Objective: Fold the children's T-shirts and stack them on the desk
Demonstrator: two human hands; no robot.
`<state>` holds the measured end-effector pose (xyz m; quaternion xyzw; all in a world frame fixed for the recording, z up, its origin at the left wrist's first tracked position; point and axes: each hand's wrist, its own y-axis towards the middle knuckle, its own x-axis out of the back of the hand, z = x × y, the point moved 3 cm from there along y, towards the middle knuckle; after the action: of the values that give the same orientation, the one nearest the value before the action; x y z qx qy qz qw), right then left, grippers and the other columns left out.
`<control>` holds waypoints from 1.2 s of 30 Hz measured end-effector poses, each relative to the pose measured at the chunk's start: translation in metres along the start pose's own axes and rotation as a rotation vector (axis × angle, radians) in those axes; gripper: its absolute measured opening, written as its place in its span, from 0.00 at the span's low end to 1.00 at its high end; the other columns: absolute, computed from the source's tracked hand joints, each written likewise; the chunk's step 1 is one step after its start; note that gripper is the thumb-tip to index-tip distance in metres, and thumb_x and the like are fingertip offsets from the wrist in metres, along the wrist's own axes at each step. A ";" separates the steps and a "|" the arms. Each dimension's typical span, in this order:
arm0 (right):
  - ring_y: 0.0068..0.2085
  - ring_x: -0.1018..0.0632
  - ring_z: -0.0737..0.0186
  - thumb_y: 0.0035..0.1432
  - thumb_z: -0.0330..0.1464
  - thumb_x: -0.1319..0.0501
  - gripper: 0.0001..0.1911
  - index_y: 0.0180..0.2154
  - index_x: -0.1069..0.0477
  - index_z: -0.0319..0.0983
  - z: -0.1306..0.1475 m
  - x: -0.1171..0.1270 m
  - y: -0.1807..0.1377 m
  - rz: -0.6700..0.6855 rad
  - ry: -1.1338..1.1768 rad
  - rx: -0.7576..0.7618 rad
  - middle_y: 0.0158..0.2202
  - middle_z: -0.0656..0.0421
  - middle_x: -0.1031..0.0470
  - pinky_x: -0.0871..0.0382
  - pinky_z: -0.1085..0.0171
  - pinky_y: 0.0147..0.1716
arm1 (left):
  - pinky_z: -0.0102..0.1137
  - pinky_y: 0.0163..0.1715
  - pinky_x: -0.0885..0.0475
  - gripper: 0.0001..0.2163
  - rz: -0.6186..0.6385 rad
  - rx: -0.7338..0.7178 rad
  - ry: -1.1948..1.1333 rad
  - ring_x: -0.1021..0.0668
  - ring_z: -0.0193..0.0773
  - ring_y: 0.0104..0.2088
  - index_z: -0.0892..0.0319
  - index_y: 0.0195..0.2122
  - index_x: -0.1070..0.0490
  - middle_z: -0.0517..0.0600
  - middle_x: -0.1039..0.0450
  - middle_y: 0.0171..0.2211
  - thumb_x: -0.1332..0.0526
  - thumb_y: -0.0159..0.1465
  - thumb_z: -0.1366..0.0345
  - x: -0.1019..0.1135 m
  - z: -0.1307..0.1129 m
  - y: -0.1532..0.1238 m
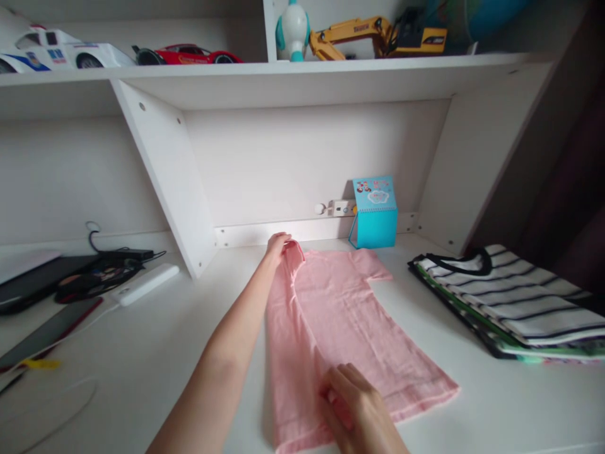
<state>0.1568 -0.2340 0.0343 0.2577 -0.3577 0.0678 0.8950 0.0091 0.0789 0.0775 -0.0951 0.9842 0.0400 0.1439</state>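
Observation:
A pink T-shirt (350,321) lies on the white desktop, its left side folded over in a long strip toward the middle. At the far end, my left hand (278,244) pinches the shirt's cloth near the shoulder and sleeve. Lower down, my right hand (357,407) is closed on the edge of the folded strip near the hem, fingers curled with pink cloth showing between them. One short sleeve of the shirt spreads out at the far right, and the hem faces me.
A pile of folded clothes (524,296), striped shirt on top, lies right. A blue desk calendar (377,214) stands behind, beside a power socket (343,208). Left are a white power strip (149,284), cables and flat devices. Toy cars and a yellow toy excavator (378,38) sit on the shelf.

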 end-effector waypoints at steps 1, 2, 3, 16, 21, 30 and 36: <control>0.30 0.29 0.65 0.48 0.23 0.46 0.06 0.26 0.36 0.40 -0.002 -0.001 -0.002 0.004 0.004 0.002 0.26 0.60 0.31 0.38 0.69 0.29 | 0.27 0.26 0.31 0.12 0.000 -0.011 0.014 0.27 0.31 0.21 0.61 0.32 0.33 0.43 0.32 0.20 0.36 0.45 0.71 -0.006 0.009 -0.002; 0.29 0.30 0.65 0.47 0.23 0.45 0.06 0.25 0.37 0.40 -0.004 -0.002 -0.004 0.001 0.001 0.007 0.25 0.61 0.31 0.39 0.69 0.28 | 0.28 0.27 0.31 0.12 -0.004 -0.023 0.031 0.26 0.32 0.21 0.61 0.33 0.33 0.44 0.32 0.20 0.36 0.46 0.70 -0.011 0.017 -0.004; 0.28 0.31 0.65 0.46 0.23 0.45 0.06 0.25 0.37 0.40 -0.005 -0.004 -0.005 -0.006 -0.007 0.017 0.24 0.62 0.31 0.39 0.68 0.28 | 0.29 0.27 0.31 0.13 -0.010 -0.037 0.051 0.26 0.32 0.22 0.61 0.34 0.33 0.44 0.32 0.20 0.35 0.46 0.69 -0.014 0.024 -0.006; 0.29 0.30 0.66 0.51 0.29 0.44 0.05 0.28 0.29 0.41 -0.013 -0.008 -0.014 -0.017 -0.050 0.035 0.27 0.58 0.36 0.34 0.70 0.27 | 0.35 0.48 0.35 0.14 0.064 -0.340 0.567 0.28 0.40 0.47 0.57 0.46 0.37 0.54 0.32 0.47 0.44 0.59 0.66 0.000 0.044 -0.025; 0.47 0.29 0.53 0.56 0.38 0.46 0.15 0.44 0.30 0.41 -0.009 -0.016 -0.009 -0.147 -0.310 0.333 0.45 0.48 0.31 0.30 0.61 0.39 | 0.39 0.59 0.53 0.17 0.262 -0.407 0.940 0.44 0.44 0.60 0.55 0.49 0.34 0.52 0.39 0.57 0.43 0.57 0.66 0.031 0.046 -0.057; 0.51 0.30 0.60 0.61 0.41 0.50 0.22 0.56 0.41 0.48 -0.055 0.028 0.044 0.169 -0.269 0.203 0.54 0.57 0.33 0.34 0.63 0.46 | 0.44 0.59 0.58 0.22 0.397 -0.448 1.641 0.49 0.48 0.62 0.49 0.60 0.45 0.50 0.47 0.61 0.55 0.64 0.54 0.039 0.058 -0.068; 0.50 0.30 0.48 0.61 0.34 0.49 0.19 0.46 0.32 0.26 -0.180 0.121 0.133 0.024 -0.546 -0.667 0.46 0.38 0.31 0.38 0.59 0.46 | 0.47 0.57 0.56 0.25 0.384 -0.419 1.634 0.50 0.54 0.62 0.47 0.60 0.47 0.51 0.48 0.62 0.56 0.63 0.48 0.042 0.058 -0.067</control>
<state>0.3139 -0.0357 0.0610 -0.0417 -0.5867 -0.1118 0.8010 -0.0007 0.0118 0.0065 0.0492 0.7505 0.1631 -0.6385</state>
